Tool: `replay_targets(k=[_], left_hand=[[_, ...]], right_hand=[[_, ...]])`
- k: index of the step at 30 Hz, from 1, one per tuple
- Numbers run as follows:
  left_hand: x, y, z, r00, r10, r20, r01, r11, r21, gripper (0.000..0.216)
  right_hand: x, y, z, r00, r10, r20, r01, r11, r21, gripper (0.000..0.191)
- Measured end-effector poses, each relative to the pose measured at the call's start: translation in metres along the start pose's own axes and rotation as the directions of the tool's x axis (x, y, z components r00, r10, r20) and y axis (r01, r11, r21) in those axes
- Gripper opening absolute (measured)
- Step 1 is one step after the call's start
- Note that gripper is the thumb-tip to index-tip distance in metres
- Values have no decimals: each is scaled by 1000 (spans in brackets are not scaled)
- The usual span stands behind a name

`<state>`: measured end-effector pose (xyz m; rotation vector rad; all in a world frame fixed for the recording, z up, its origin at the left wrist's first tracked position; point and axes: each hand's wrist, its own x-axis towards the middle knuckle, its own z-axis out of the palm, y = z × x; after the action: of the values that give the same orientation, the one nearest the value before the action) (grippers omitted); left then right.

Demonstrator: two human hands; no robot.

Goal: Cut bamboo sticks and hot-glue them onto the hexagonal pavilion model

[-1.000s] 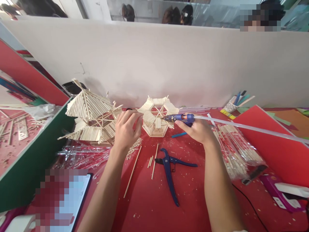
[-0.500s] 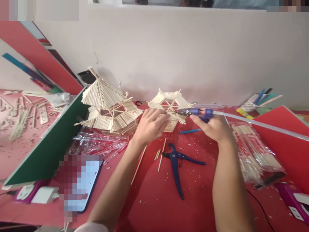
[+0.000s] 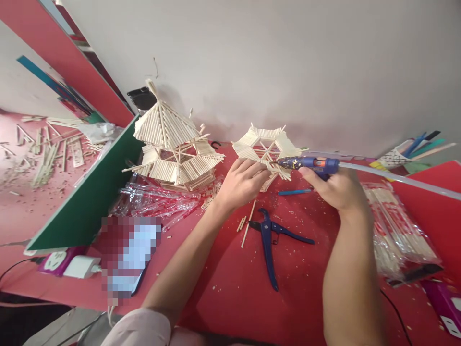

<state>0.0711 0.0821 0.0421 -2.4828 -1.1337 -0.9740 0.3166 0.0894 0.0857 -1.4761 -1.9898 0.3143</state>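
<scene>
My right hand point(image 3: 344, 187) is wrapped round a blue glue gun point(image 3: 313, 164) with a long clear glue stick point(image 3: 403, 179) running out of its back. The nozzle points left, close to the fingers of my left hand point(image 3: 247, 181). Those fingers are bent together in front of a six-sided wooden stick roof frame point(image 3: 254, 144); whatever they pinch is hidden. Left of it stands a stick pavilion model point(image 3: 169, 163) with a pointed top roof and a wider lower roof. Blue cutting pliers point(image 3: 267, 240) lie open on the red table below my hands, beside several short sticks point(image 3: 247, 230).
A green divider point(image 3: 90, 192) borders the left side, with scattered sticks point(image 3: 46, 163) beyond. Before it lie crumpled clear wrappers point(image 3: 154, 199) and a phone point(image 3: 135, 254). Packed sticks point(image 3: 399, 226) lie on the right. A blue pen point(image 3: 294, 192) rests near the glue gun.
The whole view has shifted, so things sit further right and slightly higher. My right hand still holds the glue gun, its nozzle close to my left fingers.
</scene>
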Motion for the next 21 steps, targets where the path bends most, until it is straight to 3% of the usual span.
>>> replay_targets(k=[21], left_hand=[[0,-3,1,1000,8,-12,-8,1000,-7,16]], right_hand=[[-2,-3,-6,999,37,0,-37,999,-10,38]])
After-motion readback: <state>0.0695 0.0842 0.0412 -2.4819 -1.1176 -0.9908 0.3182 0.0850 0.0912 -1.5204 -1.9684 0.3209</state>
